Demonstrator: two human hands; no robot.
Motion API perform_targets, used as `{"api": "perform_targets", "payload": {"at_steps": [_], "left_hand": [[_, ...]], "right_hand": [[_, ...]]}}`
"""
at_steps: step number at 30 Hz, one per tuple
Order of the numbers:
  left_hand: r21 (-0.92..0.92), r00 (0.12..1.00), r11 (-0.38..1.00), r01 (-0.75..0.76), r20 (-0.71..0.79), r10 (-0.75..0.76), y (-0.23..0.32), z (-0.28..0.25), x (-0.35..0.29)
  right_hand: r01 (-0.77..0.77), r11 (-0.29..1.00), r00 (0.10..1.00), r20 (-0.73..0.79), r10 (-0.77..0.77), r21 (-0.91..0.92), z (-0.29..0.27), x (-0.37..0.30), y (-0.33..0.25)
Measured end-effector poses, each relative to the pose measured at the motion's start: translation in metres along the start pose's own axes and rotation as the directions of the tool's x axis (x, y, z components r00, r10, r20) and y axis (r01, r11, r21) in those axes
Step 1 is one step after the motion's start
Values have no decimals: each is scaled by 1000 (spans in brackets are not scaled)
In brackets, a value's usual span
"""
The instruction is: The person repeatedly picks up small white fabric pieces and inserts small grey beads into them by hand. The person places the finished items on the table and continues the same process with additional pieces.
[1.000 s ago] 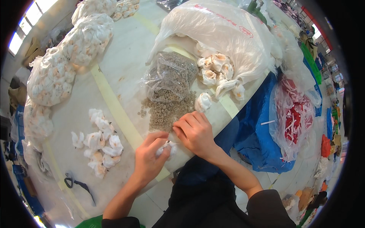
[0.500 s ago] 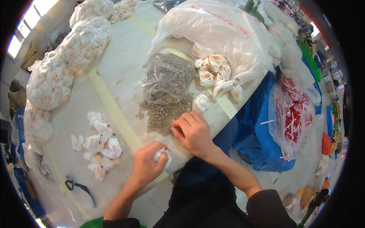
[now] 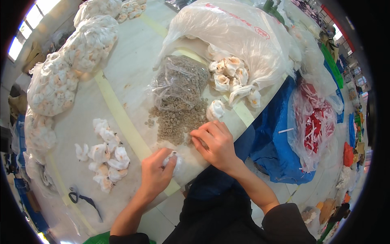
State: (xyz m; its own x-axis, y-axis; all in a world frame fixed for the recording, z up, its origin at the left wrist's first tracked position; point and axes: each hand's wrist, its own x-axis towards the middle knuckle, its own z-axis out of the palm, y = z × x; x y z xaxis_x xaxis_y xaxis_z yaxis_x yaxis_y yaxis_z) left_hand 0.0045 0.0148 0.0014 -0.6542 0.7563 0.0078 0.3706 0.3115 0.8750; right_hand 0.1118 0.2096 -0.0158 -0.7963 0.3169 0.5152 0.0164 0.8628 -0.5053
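Far left: bulging clear bags (image 3: pixel 53 87) of white and peach pieces, ranged along the edge of a pale table (image 3: pixel 138 69). Lower left: one black scissors-like tool (image 3: pixel 87 199), lying flat, loop toward the left. Next, right of and above the tool: a loose group of white petalled pieces (image 3: pixel 107 156), about ten, lying close together, several touching. Then one pale yellow strip (image 3: pixel 122 118), running slantwise across the tabletop. At the near edge: the left hand (image 3: pixel 155 173), fingers curled inward, thumb and forefinger grasping one white flower-like piece (image 3: pixel 174 157), partly hidden by the hand. Beyond that piece: a heap of small greyish rings (image 3: pixel 174 128), spread on the table below a crumpled transparent bag (image 3: pixel 183 79) of like rings. Right of the heap: the right hand (image 3: pixel 215 144), fingers bent, thumb tip and forefinger tip close together at the heap's lower right margin; whether a ring is held between them cannot be told. Just above its knuckles: one single white bloom (image 3: pixel 215 110). Farther right: a cluster of white and peach blooms (image 3: pixel 229 73) at a large translucent bag (image 3: pixel 235 30). Beside the table: a blue sack (image 3: pixel 270 150), then clear plastic around red material (image 3: pixel 313 130).
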Motion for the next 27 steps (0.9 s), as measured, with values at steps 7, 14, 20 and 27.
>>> {"api": "perform_targets", "payload": {"at_steps": [7, 14, 20, 27], "left_hand": [[-18, 1000, 1000, -25, 8, 25, -2, 1, -1], [-54, 999, 998, -19, 28, 20, 1, 4, -2], [-42, 999, 999, -20, 29, 21, 2, 5, -2], [-78, 999, 996, -42, 29, 44, -4, 7, -3]], "right_hand": [[-32, 999, 999, -9, 33, 7, 4, -2, -2], [-56, 987, 998, 22, 60, -149, 10, 4, -6], [-58, 985, 997, 32, 64, -162, 19, 8, -4], [-103, 984, 993, 50, 112, -147, 19, 11, -8]]}}
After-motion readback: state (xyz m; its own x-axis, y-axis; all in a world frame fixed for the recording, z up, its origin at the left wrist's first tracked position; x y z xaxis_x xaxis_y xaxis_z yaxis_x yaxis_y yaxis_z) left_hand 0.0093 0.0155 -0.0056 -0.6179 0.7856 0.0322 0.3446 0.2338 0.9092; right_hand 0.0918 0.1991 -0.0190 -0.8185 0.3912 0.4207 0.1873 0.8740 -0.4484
